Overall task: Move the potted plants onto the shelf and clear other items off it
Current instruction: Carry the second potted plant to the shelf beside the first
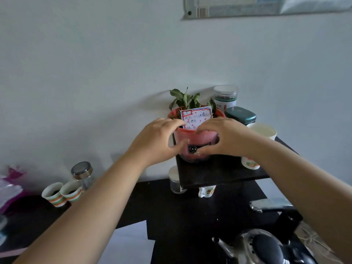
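Observation:
A red plastic pot (197,139) with a green leafy plant (185,99) and a handwritten card (197,117) stands at the left end of the black raised shelf (215,172). My left hand (158,140) grips the pot's left side, fingers over the rim and thumb on the front. My right hand (226,136) holds the right side the same way. Also on the shelf are a clear jar (225,97), a dark green tin (241,115), a white paper cup (262,131) and a small printed cup (249,163).
Two striped paper cups (54,194) with dark filling and a metal-lidded glass jar (82,172) stand on the black table at the left. A glass jar (175,181) and a printed cup (206,191) sit under the shelf. A steel kettle (266,248) is at the bottom right, beside white paper (131,239).

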### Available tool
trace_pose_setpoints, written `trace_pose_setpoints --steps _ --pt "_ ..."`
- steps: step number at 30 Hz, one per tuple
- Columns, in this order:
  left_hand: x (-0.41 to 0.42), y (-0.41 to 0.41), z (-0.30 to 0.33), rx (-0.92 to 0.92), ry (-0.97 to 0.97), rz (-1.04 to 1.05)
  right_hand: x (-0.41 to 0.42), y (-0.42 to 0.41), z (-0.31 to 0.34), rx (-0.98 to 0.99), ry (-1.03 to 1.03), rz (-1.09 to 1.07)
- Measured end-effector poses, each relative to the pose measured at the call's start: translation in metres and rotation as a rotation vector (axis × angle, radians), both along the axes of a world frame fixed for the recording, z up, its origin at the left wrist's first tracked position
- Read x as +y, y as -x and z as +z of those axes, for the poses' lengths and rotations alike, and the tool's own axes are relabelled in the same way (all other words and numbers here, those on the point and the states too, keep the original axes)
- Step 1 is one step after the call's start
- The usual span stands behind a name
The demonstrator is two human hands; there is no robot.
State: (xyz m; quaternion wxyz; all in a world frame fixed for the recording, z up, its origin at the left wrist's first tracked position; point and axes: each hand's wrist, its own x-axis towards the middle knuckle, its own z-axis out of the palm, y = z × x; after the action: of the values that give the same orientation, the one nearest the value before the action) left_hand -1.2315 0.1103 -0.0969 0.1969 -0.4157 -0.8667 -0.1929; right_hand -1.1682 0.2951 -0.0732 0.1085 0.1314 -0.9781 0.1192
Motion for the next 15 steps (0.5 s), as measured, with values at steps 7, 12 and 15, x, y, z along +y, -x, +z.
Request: trace_pose_setpoints --steps 7,12,15 --pt "-0.009 -0.049 0.001 -0.083 0.237 0.043 -0.028 -0.051 -0.005 -0.088 -0.069 -0.052" --pt "-0.019 -0.099 0.011 -0.08 0.223 0.045 -0.04 -0.097 -0.001 -0.09 -0.042 -0.06" --pt "-0.025 -0.141 0.017 -0.077 0.202 0.068 -0.044 -0.13 0.001 -0.064 -0.046 -0.045"
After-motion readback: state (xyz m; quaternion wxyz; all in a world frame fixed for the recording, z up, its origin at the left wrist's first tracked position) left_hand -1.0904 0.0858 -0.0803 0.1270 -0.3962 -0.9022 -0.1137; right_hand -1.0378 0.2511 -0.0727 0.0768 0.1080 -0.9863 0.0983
